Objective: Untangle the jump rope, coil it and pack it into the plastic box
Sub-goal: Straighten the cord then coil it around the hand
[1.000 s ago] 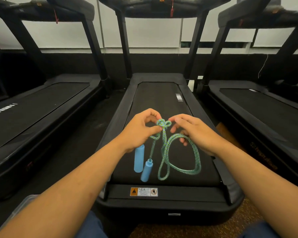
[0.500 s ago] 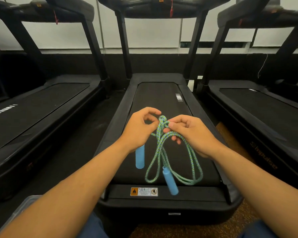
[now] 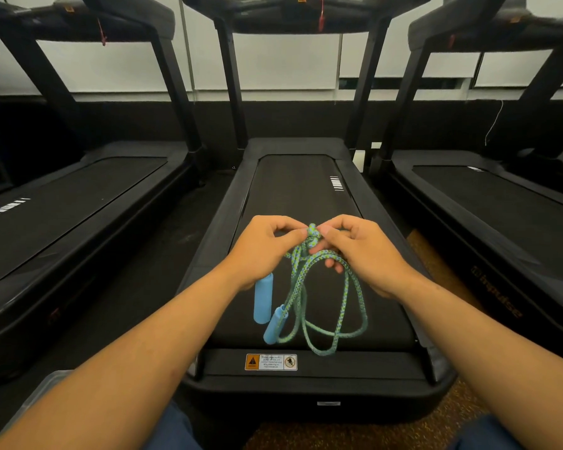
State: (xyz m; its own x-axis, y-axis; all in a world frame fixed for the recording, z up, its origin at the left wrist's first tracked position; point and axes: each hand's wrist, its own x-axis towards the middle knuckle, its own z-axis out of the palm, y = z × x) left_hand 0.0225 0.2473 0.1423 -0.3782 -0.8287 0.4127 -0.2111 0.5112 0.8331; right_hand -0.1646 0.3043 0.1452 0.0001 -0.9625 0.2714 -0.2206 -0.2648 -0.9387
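A green-and-blue braided jump rope (image 3: 346, 287) hangs in loops over the middle treadmill's belt, with a tight knot (image 3: 312, 233) at its top. My left hand (image 3: 264, 251) pinches the knot from the left with thumb and forefinger. From the right, my right hand (image 3: 361, 251) pinches the same knot, and a strand runs over its lower fingers. Two light blue handles (image 3: 263, 298) dangle below my left hand, one upright and one tilted lower. The clear plastic box (image 3: 36, 397) shows only as a corner at the bottom left, behind my left forearm.
The middle treadmill (image 3: 306, 196) has a black belt and a warning sticker (image 3: 270, 362) on its rear end. Another treadmill stands on each side, left (image 3: 65, 203) and right (image 3: 501, 209), with dark floor gaps between. Uprights and consoles rise at the back.
The second handle has swung from the lower right back to the left, beside the first one. The hanging loops have shifted, and both hands have closed in tighter on the knot.
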